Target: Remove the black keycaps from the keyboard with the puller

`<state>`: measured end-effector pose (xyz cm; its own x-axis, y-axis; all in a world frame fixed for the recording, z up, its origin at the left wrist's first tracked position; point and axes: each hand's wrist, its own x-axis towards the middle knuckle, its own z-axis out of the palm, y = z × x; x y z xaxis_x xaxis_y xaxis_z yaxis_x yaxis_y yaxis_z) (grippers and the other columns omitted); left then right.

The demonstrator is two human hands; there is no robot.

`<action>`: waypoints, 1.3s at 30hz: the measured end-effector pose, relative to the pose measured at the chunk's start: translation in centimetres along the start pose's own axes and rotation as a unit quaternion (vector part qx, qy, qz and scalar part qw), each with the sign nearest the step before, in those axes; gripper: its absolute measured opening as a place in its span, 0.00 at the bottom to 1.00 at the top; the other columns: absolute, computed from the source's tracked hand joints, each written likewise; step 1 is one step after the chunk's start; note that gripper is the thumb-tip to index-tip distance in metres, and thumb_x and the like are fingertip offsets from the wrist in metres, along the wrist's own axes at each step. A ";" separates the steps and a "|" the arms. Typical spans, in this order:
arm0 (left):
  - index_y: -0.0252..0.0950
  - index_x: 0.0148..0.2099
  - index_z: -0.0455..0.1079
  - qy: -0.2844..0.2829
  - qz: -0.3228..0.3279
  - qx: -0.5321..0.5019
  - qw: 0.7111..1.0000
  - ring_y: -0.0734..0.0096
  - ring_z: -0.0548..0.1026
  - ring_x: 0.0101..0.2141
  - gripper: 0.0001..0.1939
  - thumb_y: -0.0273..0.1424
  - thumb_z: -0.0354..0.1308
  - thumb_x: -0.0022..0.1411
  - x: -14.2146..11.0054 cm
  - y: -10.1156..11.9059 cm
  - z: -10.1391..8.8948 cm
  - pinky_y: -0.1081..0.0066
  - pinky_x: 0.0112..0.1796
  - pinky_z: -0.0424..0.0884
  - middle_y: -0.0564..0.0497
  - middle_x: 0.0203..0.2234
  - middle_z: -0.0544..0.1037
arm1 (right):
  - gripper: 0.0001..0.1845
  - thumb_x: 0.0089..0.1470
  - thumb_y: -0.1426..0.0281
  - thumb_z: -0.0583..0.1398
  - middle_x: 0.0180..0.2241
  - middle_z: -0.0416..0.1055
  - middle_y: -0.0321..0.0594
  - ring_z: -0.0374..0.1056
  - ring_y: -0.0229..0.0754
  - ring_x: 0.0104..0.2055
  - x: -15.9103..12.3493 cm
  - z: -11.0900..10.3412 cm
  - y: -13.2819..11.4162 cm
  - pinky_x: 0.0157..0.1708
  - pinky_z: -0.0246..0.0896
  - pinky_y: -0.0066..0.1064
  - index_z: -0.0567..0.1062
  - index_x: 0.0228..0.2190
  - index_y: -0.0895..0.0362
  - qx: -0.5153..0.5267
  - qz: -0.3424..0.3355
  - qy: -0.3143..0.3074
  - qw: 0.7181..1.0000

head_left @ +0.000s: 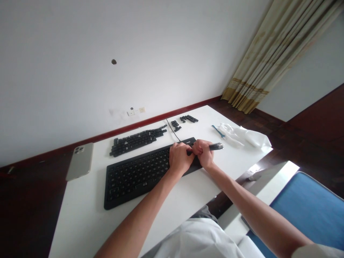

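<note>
My left hand [178, 157] rests on the upper right part of a black computer keyboard [139, 175], its fingers curled and touching my right hand. My right hand [203, 153] grips a slim black tool [216, 146] whose end points right, past the keyboard's corner. Whether my left hand pinches something is hidden. Many keys are on the keyboard. Behind it lie rows of loose black keycaps [137, 141], and smaller groups of keycaps [189, 118] sit farther right.
A thin black cable [172, 129] runs from the keyboard toward the wall. A smartphone [80, 161] lies at the white table's [80, 218] left edge. A blue tool [218, 131] and crumpled white plastic [242, 136] lie at the right. A blue chair [303, 208] stands at lower right.
</note>
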<state>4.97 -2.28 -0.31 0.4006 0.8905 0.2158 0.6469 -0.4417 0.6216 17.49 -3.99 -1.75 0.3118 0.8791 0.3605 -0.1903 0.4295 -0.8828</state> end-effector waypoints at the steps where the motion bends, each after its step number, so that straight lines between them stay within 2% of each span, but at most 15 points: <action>1: 0.43 0.37 0.83 -0.001 0.003 0.002 1.000 0.52 0.76 0.44 0.03 0.32 0.67 0.63 0.0 0.0 0.0 0.56 0.48 0.69 0.50 0.38 0.85 | 0.29 0.62 0.56 0.60 0.17 0.48 0.30 0.45 0.35 0.20 -0.1 -0.2 0.0 0.21 0.43 0.33 0.56 0.16 0.52 -0.032 -0.023 -0.004 0.999; 5: 0.43 0.37 0.82 0.014 0.002 -0.036 0.999 0.54 0.77 0.43 0.03 0.30 0.67 0.63 0.0 0.1 -0.4 0.58 0.48 0.69 0.51 0.37 0.86 | 0.28 0.65 0.56 0.58 0.18 0.54 0.33 0.50 0.37 0.22 -0.3 -1.0 -0.6 0.24 0.46 0.34 0.61 0.17 0.53 -0.196 -0.103 -0.009 0.975; 9: 0.42 0.38 0.82 0.039 -0.045 -0.179 0.982 0.61 0.80 0.37 0.03 0.32 0.66 0.65 0.5 -0.3 -1.1 0.64 0.43 0.72 0.53 0.34 0.86 | 0.20 0.64 0.63 0.61 0.19 0.60 0.32 0.54 0.36 0.22 0.4 -1.1 -1.9 0.25 0.50 0.33 0.66 0.21 0.54 -0.325 -0.136 0.029 0.936; 13: 0.40 0.37 0.82 0.071 -0.093 -0.328 0.937 0.65 0.82 0.34 0.05 0.34 0.67 0.64 1.3 -1.5 -1.2 0.69 0.38 0.73 0.51 0.32 0.86 | 0.06 0.59 0.67 0.66 0.32 0.75 0.38 0.68 0.40 0.31 1.1 -0.7 -2.5 0.32 0.63 0.33 0.77 0.31 0.54 -0.393 -0.134 -0.056 0.908; 16: 0.38 0.37 0.82 0.085 -0.112 -0.376 0.916 0.65 0.83 0.35 0.06 0.34 0.67 0.62 1.8 -2.3 -1.1 0.70 0.40 0.75 0.50 0.33 0.86 | 0.04 0.61 0.67 0.66 0.38 0.79 0.41 0.75 0.44 0.38 1.1 -0.6 -2.4 0.39 0.69 0.35 0.80 0.34 0.53 -0.389 -0.151 -0.082 0.905; 20: 0.37 0.35 0.80 0.080 -0.128 -0.391 0.908 0.65 0.83 0.34 0.07 0.35 0.67 0.62 2.1 -2.7 -1.3 0.70 0.39 0.75 0.49 0.30 0.86 | 0.04 0.62 0.66 0.66 0.42 0.81 0.42 0.78 0.47 0.43 1.0 -0.9 -2.0 0.47 0.72 0.38 0.83 0.36 0.51 -0.388 -0.151 -0.092 0.905; 26: 0.36 0.35 0.80 0.061 -0.123 -0.368 0.919 0.64 0.83 0.35 0.07 0.34 0.66 0.63 2.0 -2.7 -1.7 0.69 0.41 0.76 0.49 0.30 0.85 | 0.07 0.61 0.69 0.63 0.45 0.82 0.42 0.79 0.48 0.44 0.8 -1.0 -2.5 0.47 0.72 0.39 0.83 0.38 0.50 -0.418 -0.132 -0.120 0.891; 29: 0.37 0.40 0.80 0.066 -0.114 -0.360 0.924 0.66 0.83 0.36 0.07 0.34 0.63 0.66 1.9 -2.6 -1.6 0.70 0.41 0.76 0.49 0.34 0.86 | 0.11 0.59 0.73 0.62 0.46 0.82 0.41 0.79 0.47 0.45 1.3 -1.5 -2.9 0.47 0.71 0.36 0.84 0.39 0.50 -0.441 -0.131 -0.145 0.876; 32: 0.38 0.46 0.79 0.067 -0.121 -0.323 0.936 0.69 0.81 0.34 0.08 0.30 0.63 0.65 1.7 -2.2 -1.4 0.71 0.39 0.75 0.50 0.38 0.85 | 0.13 0.57 0.74 0.62 0.47 0.83 0.41 0.79 0.48 0.46 3.3 -2.8 -2.8 0.48 0.69 0.35 0.85 0.40 0.50 -0.492 -0.113 -0.130 0.853; 34: 0.37 0.45 0.79 0.059 -0.113 -0.293 0.948 0.71 0.80 0.33 0.08 0.26 0.62 0.64 1.6 -2.0 -1.4 0.72 0.39 0.74 0.50 0.38 0.84 | 0.11 0.57 0.69 0.65 0.45 0.84 0.42 0.79 0.49 0.44 5.4 -4.0 -2.2 0.46 0.68 0.35 0.85 0.41 0.52 -0.536 -0.080 -0.090 0.835; 37: 0.36 0.42 0.79 0.059 -0.091 -0.268 0.957 0.73 0.78 0.33 0.08 0.23 0.61 0.62 1.3 -1.8 -1.4 0.71 0.40 0.74 0.50 0.41 0.83 | 0.13 0.57 0.60 0.67 0.31 0.83 0.42 0.77 0.49 0.34 8.7 -5.7 -0.7 0.37 0.63 0.34 0.86 0.39 0.54 -0.593 0.023 -0.034 0.804; 39: 0.36 0.42 0.79 0.060 -0.078 -0.258 0.961 0.73 0.77 0.34 0.08 0.22 0.61 0.62 1.2 -1.9 -1.5 0.71 0.42 0.75 0.50 0.41 0.82 | 0.13 0.57 0.59 0.67 0.29 0.82 0.42 0.76 0.49 0.33 10.3 -6.3 0.4 0.35 0.61 0.33 0.87 0.39 0.54 -0.627 0.061 -0.031 0.776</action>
<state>3.29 -0.18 -0.12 0.2265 0.9614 0.1562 0.2733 -0.2166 0.9372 26.49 3.97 -0.26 0.3089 0.9226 0.2308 0.8533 -0.1617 -0.4957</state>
